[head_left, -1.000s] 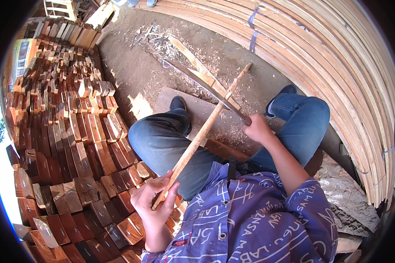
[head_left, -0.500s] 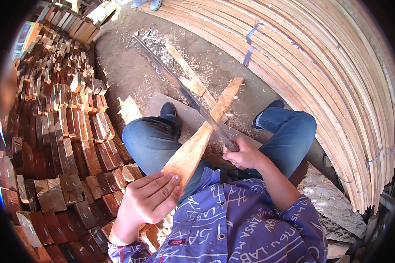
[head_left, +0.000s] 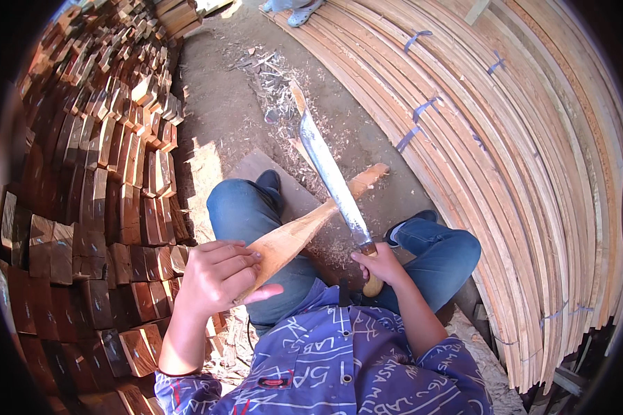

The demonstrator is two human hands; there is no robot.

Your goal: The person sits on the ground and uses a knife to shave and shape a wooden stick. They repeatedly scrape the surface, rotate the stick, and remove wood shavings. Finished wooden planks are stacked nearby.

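Note:
My left hand (head_left: 221,273) grips the broad end of a paddle-shaped piece of pale wood (head_left: 287,240), fingers on its upper face and thumb on the near side. The wood slants away to the right, its narrow end pointing beyond my knees. In my right hand (head_left: 379,264) is a machete (head_left: 332,173), held by its round wooden handle. The long grey blade points forward and slightly left, its broad side showing. It crosses above the narrower part of the wood; whether the two touch I cannot tell.
Stacked short wooden blocks (head_left: 90,263) rise along the left. Long bundled planks (head_left: 464,159), tied with blue strips, curve along the right. Shavings (head_left: 266,72) litter the ground ahead, and a flat board (head_left: 246,166) lies near my left foot. Another person's shoe (head_left: 304,14) shows at the top.
The machete has turned from edge-on to show its broad side and now points more straight ahead. The wood's narrow end has dropped lower in view. My head view has shifted slightly.

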